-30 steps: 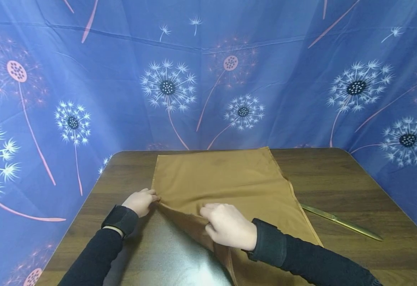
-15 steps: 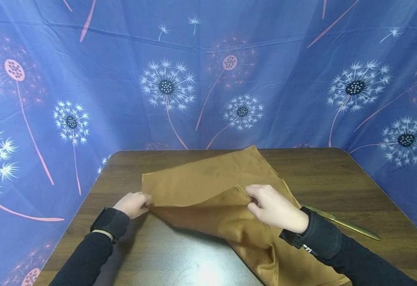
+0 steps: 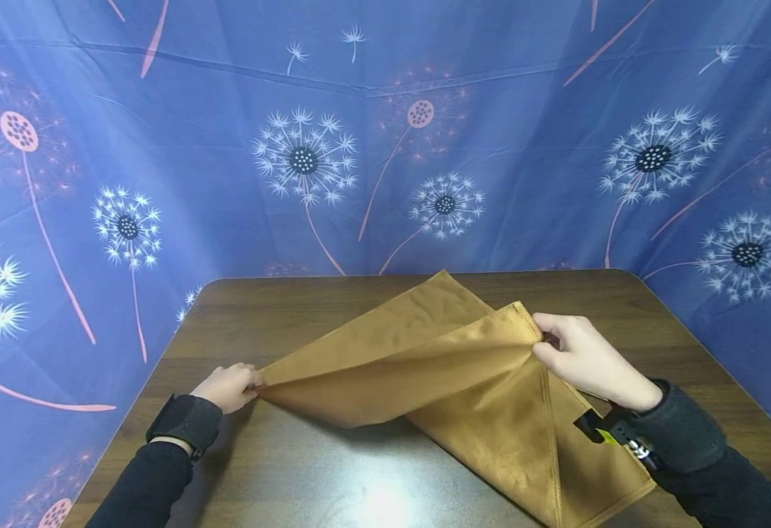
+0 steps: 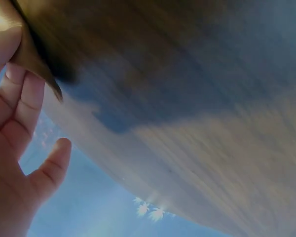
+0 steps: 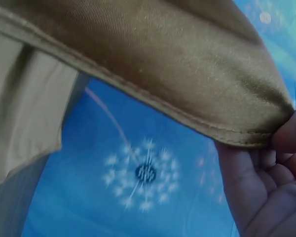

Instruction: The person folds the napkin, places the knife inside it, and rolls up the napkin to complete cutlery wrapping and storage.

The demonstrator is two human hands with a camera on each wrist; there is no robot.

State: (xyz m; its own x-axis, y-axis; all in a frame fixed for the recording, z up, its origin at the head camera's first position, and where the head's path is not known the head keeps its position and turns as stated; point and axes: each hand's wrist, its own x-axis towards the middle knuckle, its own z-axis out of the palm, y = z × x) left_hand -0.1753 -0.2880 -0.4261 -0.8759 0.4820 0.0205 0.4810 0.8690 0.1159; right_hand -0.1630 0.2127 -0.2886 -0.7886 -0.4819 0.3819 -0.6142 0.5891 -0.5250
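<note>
A golden-brown satin cloth [image 3: 372,389] with stitched hems stretches slantwise between both hands in the head view. At its left end, my left hand [image 3: 228,387] pinches the edge low over the table. My right hand [image 3: 593,359] grips a hemmed corner and holds it raised, so a layer folds over the rest; the cloth's lower right part spreads on the table. The left wrist view has the left hand [image 4: 19,118] with the cloth edge [image 4: 33,61] between thumb and fingers. In the right wrist view, thumb and fingers of the right hand [image 5: 261,187] pinch the cloth's stitched corner [image 5: 187,74].
The brown wood-grain table [image 3: 240,315] has rounded far corners and a bright light reflection in front. Behind and beside it hangs a blue curtain [image 3: 530,147] printed with dandelions. A black strap [image 3: 682,425] circles the right wrist, over the spot where a gold blade-like tool lay.
My right hand has moved right and away, drawing the raised corner across the cloth. The left hand has shifted slightly left, pulling its edge along. The gold tool has become hidden behind my right arm.
</note>
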